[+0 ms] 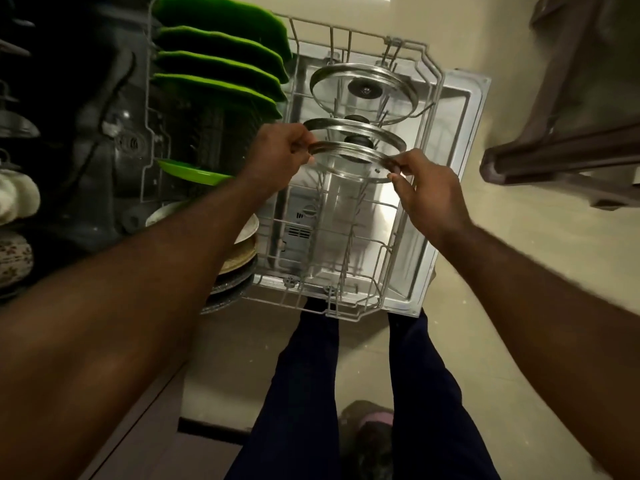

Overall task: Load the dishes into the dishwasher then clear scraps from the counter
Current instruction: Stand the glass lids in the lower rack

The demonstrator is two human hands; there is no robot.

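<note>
Lower dishwasher rack (349,317): wire, pulled out over the open steel door (460,140).

- Glass lid (349,161), metal-rimmed, dark knob: held tilted above the middle of the rack, just nearer than two like it.
- Left hand (277,150): fingers curled, pinching the lid's left rim.
- Right hand (429,192): thumb and fingertips pinching the lid's right rim.
- Middle lid (356,128): standing on edge in the tines, close behind the held one.
- Far lid (363,88): largest, leaning near the rack's far right corner.
- Green plates (221,64): upright in a row along the far left edge.
- Pale and dark plates (242,258): stacked on edge at the near left corner.
</note>
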